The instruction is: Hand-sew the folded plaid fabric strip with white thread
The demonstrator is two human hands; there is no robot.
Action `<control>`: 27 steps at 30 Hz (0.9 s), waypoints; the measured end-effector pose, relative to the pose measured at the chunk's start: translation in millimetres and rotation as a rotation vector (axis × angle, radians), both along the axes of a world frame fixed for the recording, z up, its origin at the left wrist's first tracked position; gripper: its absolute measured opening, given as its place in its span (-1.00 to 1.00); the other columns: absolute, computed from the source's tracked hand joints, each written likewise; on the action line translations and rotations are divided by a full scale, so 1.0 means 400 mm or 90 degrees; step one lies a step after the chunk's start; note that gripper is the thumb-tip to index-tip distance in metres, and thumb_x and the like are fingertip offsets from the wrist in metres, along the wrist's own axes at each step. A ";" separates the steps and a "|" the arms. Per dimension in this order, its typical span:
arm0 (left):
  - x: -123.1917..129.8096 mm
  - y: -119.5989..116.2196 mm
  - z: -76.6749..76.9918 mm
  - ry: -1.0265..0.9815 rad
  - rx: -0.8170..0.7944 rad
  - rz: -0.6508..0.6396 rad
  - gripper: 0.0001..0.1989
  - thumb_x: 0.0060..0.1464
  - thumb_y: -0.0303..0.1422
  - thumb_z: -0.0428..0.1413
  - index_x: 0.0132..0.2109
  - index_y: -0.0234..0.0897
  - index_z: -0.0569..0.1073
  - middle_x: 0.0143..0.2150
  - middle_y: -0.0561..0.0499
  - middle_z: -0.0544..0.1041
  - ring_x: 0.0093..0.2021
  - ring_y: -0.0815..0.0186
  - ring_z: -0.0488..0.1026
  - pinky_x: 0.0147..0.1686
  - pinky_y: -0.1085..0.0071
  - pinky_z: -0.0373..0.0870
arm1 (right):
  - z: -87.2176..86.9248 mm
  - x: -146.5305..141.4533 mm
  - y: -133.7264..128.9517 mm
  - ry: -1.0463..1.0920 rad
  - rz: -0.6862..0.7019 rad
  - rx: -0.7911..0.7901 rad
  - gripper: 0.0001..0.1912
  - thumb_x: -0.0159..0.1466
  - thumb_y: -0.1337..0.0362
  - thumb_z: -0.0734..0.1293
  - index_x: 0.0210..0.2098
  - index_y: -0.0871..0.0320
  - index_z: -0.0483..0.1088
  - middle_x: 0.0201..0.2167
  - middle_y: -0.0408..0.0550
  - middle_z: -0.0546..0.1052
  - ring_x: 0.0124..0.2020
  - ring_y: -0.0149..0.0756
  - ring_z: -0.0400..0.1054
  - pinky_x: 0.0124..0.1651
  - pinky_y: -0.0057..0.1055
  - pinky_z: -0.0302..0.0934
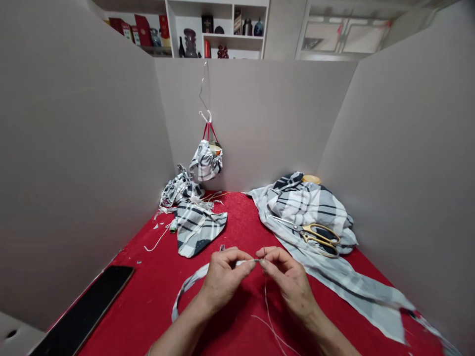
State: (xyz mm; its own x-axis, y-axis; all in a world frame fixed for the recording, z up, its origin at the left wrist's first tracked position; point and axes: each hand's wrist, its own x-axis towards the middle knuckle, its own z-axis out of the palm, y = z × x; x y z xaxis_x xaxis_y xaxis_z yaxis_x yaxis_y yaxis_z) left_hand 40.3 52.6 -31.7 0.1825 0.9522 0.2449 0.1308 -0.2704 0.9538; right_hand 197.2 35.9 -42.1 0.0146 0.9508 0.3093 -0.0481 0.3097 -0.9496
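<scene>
My left hand (226, 277) is closed in a pinch on a narrow grey-and-white fabric strip (191, 281), whose tail curves down onto the red cloth. The strip's end shows between the fingertips of both hands. Fingers bent together, my right hand (287, 277) meets that end and pinches what looks like a thin sewing needle (264, 250), mostly hidden by the fingers. White thread (267, 306) hangs below my right hand and trails toward the front edge of view.
Gold-handled scissors (309, 232) lie on crumpled plaid fabric (311, 202) at right. Left are a plaid piece (198, 227), a scrap heap (180, 190), a green thread spool (173, 227) and a black phone (85, 309). A plaid pouch (207, 160) hangs from a hook. Grey panels (256, 118) enclose the red cloth (237, 212).
</scene>
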 end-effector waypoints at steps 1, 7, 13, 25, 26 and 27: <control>0.002 0.000 -0.002 -0.004 -0.006 -0.006 -0.85 -0.06 -0.35 0.17 -0.45 -0.36 0.56 -0.58 0.06 0.38 -0.54 0.42 0.20 -0.49 0.49 0.14 | -0.001 0.000 0.001 -0.003 -0.001 0.000 -0.81 0.13 0.17 0.38 -0.49 0.16 0.41 -0.31 0.00 0.49 -0.23 -0.21 0.35 -0.14 -0.35 0.22; 0.005 0.000 -0.004 -0.002 -0.036 -0.036 -0.84 -0.06 -0.34 0.17 -0.42 -0.37 0.55 -0.55 0.04 0.45 -0.54 0.42 0.23 -0.51 0.51 0.15 | -0.027 -0.006 0.005 -0.037 -0.066 0.068 -0.87 0.12 0.26 0.38 -0.50 0.15 0.40 -0.51 -0.12 0.44 -0.45 -0.33 0.31 -0.35 -0.42 0.23; 0.005 0.000 0.000 0.003 -0.037 -0.053 -0.81 -0.03 -0.31 0.15 -0.40 -0.39 0.54 -0.52 0.01 0.47 -0.51 0.40 0.26 -0.48 0.50 0.18 | -0.034 -0.009 -0.003 -0.081 -0.114 0.138 -0.90 0.15 0.30 0.36 -0.48 0.14 0.37 -0.49 -0.11 0.43 -0.43 -0.32 0.32 -0.34 -0.42 0.24; -0.013 0.009 -0.002 -0.018 0.006 0.016 -0.79 0.01 -0.29 0.11 -0.38 -0.37 0.53 -0.54 0.05 0.39 -0.53 0.41 0.19 -0.50 0.50 0.13 | -0.027 0.006 -0.006 -0.126 -0.106 0.072 -0.83 0.19 0.19 0.33 -0.48 0.13 0.39 -0.53 -0.15 0.35 -0.50 -0.36 0.22 -0.42 -0.45 0.14; -0.015 0.011 -0.002 -0.018 0.009 0.023 -0.78 0.01 -0.28 0.12 -0.37 -0.37 0.54 -0.52 0.03 0.41 -0.52 0.41 0.21 -0.49 0.50 0.14 | -0.026 0.007 -0.010 -0.134 -0.088 0.077 -0.83 0.20 0.19 0.32 -0.48 0.13 0.40 -0.54 -0.15 0.34 -0.50 -0.35 0.22 -0.41 -0.44 0.14; -0.017 0.012 -0.001 -0.017 0.012 0.028 -0.78 0.01 -0.28 0.12 -0.37 -0.37 0.55 -0.51 0.02 0.42 -0.51 0.40 0.22 -0.49 0.50 0.15 | -0.026 0.007 -0.013 -0.143 -0.068 0.082 -0.82 0.21 0.20 0.31 -0.48 0.13 0.41 -0.55 -0.15 0.33 -0.50 -0.35 0.21 -0.40 -0.44 0.13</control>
State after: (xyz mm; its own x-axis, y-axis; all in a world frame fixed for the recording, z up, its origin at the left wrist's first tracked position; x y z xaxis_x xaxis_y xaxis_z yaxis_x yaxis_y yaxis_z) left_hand 33.5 57.4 -32.2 0.1329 0.9546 0.2666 0.1170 -0.2822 0.9522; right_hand 200.1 30.5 -52.5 0.0306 0.9004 0.4340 0.1988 0.4201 -0.8855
